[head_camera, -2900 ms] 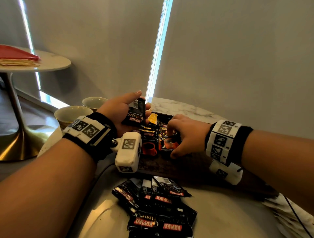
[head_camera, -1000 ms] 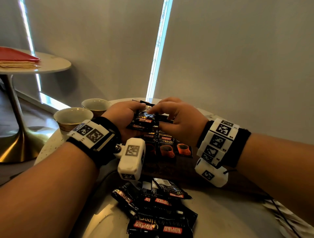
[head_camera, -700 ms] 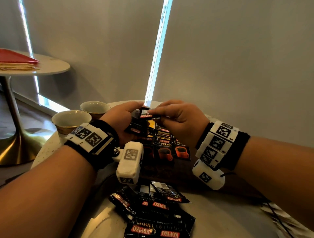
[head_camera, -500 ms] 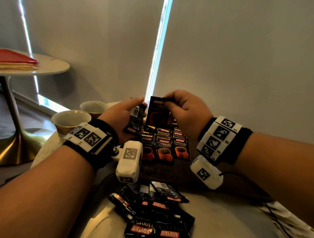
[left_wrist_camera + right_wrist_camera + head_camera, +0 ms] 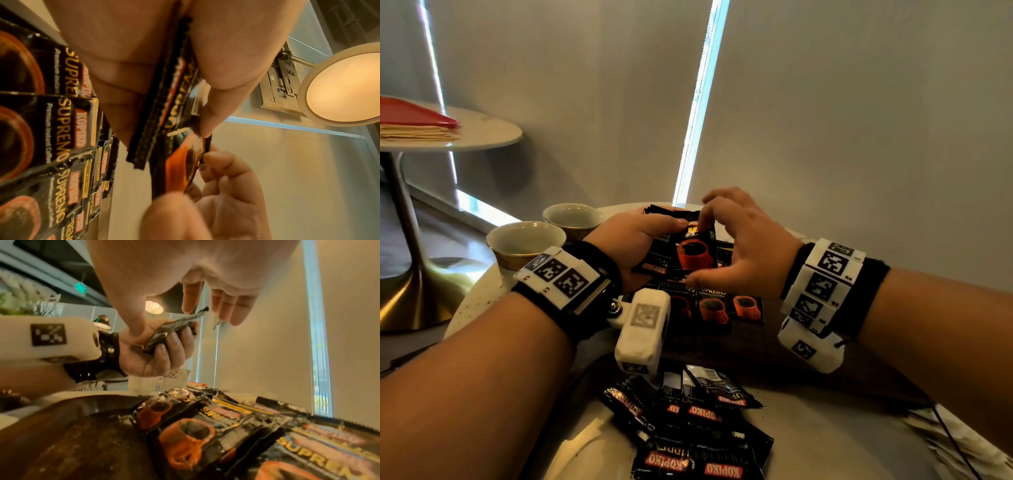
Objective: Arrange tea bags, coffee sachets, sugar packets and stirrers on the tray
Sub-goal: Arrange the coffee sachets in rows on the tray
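My left hand [image 5: 654,240] grips a small stack of black Kopiko coffee sachets [image 5: 650,263] above the far end of the dark wooden tray [image 5: 722,346]. On top of the stack lies a sachet with an orange cup picture [image 5: 693,251]. My right hand [image 5: 700,246] pinches that sachet by its ends between index finger and thumb. The right wrist view shows the stack [image 5: 174,327] edge-on in the left hand [image 5: 164,350]. Rows of sachets [image 5: 714,308] lie face up and overlapping on the tray.
A loose pile of sachets [image 5: 688,428] lies on the pale round table in front of the tray. Two cream cups [image 5: 525,240] [image 5: 573,216] stand at the left. White paper packets [image 5: 962,442] lie at the right edge. A side table [image 5: 465,133] stands far left.
My right hand earlier held one sachet upright above the tray. It has since brought it down flat, face up, onto the stack in my left hand.
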`<state>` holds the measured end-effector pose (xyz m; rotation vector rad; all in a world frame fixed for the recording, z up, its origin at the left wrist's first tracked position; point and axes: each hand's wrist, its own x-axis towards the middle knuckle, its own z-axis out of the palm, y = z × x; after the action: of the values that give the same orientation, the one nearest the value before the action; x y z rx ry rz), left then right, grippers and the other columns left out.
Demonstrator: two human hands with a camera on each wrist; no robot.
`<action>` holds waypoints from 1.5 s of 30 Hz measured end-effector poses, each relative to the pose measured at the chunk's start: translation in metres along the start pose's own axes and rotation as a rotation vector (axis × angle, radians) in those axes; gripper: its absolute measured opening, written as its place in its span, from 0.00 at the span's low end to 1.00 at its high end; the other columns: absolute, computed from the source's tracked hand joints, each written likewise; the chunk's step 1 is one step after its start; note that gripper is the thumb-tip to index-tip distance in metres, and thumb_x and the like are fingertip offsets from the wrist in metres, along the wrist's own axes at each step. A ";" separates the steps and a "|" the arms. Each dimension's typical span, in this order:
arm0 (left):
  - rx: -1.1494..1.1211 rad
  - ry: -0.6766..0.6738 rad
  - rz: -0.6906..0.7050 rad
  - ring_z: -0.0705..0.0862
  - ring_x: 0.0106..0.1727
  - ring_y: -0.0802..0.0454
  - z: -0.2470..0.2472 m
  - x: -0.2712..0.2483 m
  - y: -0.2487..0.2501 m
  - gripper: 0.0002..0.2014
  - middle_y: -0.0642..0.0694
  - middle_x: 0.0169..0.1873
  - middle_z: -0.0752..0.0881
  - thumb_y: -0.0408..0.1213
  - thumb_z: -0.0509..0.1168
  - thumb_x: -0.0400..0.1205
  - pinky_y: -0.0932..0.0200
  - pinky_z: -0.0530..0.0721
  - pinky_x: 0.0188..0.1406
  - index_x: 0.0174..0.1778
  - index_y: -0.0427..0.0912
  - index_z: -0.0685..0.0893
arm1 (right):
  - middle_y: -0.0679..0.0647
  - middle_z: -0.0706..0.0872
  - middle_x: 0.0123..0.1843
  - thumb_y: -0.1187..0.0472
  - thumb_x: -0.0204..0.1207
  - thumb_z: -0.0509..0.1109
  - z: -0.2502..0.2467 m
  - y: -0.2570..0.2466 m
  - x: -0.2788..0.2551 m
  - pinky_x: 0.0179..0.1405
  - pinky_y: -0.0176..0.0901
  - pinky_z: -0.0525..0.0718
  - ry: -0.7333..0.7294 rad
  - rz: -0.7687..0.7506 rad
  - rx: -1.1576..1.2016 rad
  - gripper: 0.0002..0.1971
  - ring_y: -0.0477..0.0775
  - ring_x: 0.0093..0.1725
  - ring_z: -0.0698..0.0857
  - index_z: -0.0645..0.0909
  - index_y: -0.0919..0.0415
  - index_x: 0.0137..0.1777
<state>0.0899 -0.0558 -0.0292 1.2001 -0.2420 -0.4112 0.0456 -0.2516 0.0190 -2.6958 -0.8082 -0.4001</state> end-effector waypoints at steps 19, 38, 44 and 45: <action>-0.059 0.025 -0.030 0.88 0.41 0.41 0.011 -0.005 0.001 0.20 0.36 0.49 0.86 0.48 0.68 0.84 0.42 0.89 0.43 0.64 0.37 0.80 | 0.47 0.79 0.50 0.47 0.62 0.80 -0.011 0.014 -0.001 0.47 0.43 0.86 -0.011 0.018 -0.101 0.26 0.48 0.48 0.80 0.76 0.54 0.57; -0.055 0.183 -0.083 0.89 0.29 0.48 0.018 -0.013 0.009 0.29 0.42 0.34 0.89 0.52 0.64 0.86 0.54 0.88 0.26 0.75 0.33 0.78 | 0.44 0.75 0.51 0.42 0.55 0.79 0.006 0.065 -0.023 0.48 0.49 0.85 -0.424 0.210 -0.304 0.26 0.48 0.50 0.77 0.74 0.49 0.49; -0.052 0.173 -0.098 0.89 0.30 0.48 0.016 -0.013 0.009 0.28 0.42 0.35 0.89 0.53 0.64 0.85 0.52 0.88 0.27 0.73 0.33 0.80 | 0.43 0.72 0.54 0.43 0.58 0.81 0.011 0.063 -0.022 0.48 0.45 0.86 -0.495 0.214 -0.312 0.23 0.46 0.51 0.77 0.70 0.42 0.45; -0.053 0.171 -0.098 0.89 0.31 0.48 0.016 -0.013 0.009 0.28 0.42 0.36 0.89 0.53 0.64 0.85 0.52 0.88 0.27 0.72 0.33 0.80 | 0.43 0.72 0.55 0.43 0.58 0.81 0.012 0.063 -0.021 0.48 0.45 0.86 -0.506 0.215 -0.314 0.23 0.46 0.51 0.77 0.71 0.43 0.46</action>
<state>0.0735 -0.0606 -0.0145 1.1905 -0.0248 -0.3957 0.0666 -0.3081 -0.0120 -3.1941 -0.5990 0.2400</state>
